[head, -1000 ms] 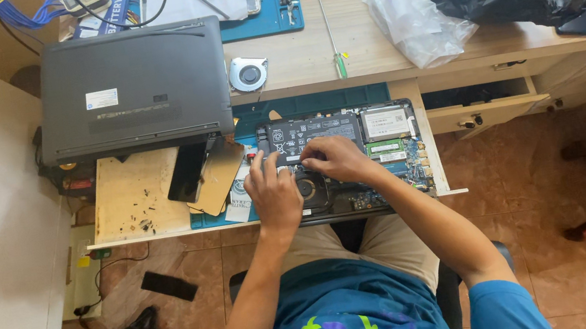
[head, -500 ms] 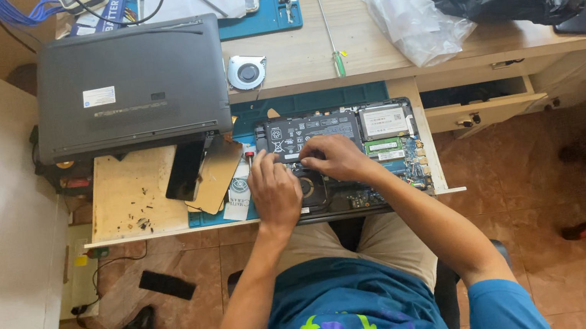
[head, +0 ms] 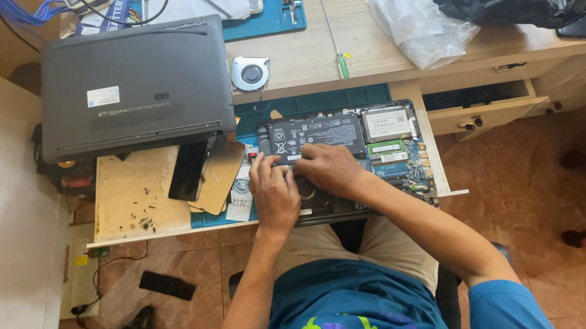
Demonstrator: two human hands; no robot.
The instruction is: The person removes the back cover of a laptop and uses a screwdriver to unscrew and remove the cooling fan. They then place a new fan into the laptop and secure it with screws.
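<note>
resting on opened laptop in pull-out tray | both hands together, flat

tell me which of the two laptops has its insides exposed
The open laptop on the pull-out tray under both hands, its battery and circuit boards showing. The grey laptop on the desk is closed up.

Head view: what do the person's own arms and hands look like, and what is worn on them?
Both hands, the left hand and the right hand, are bare: no gloves, and no rings or watch that I can make out. The forearms are uncovered too. Short blue sleeves end above the elbows, part of a blue T-shirt with a green and purple print.
</note>
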